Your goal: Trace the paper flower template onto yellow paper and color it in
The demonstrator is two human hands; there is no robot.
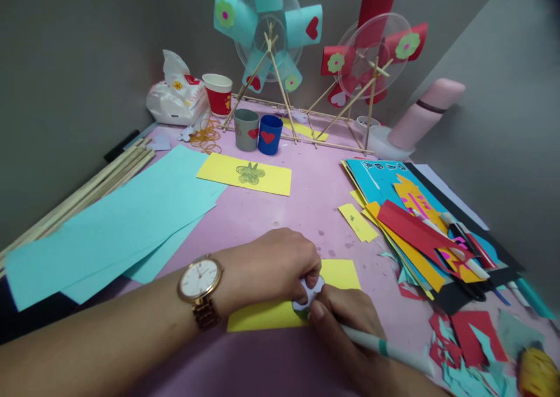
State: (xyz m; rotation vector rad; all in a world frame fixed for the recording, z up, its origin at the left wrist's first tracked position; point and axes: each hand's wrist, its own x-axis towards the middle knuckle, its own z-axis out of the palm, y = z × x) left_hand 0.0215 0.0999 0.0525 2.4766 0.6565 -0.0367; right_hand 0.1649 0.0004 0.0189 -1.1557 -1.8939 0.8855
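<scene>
My left hand (pixel 271 265), with a gold watch on the wrist, is curled and presses a small white flower-shaped paper cutout (pixel 308 292) flat onto a yellow paper sheet (pixel 262 315) near the front of the table. My right hand (pixel 350 321) is closed around a white and teal pen (pixel 385 347), its tip hidden at the edge of the cutout. Both hands touch each other over the yellow sheet.
Light blue paper sheets (pixel 109 227) and wooden sticks (pixel 83 192) lie at left. A yellow strip with a drawn flower (pixel 245 175) lies ahead. A stack of coloured paper with pens (pixel 420 227) sits right, scraps (pixel 472 338) beside it. Two paper windmills (pixel 266 29), cups (pixel 258 131) and rubber bands stand at the back.
</scene>
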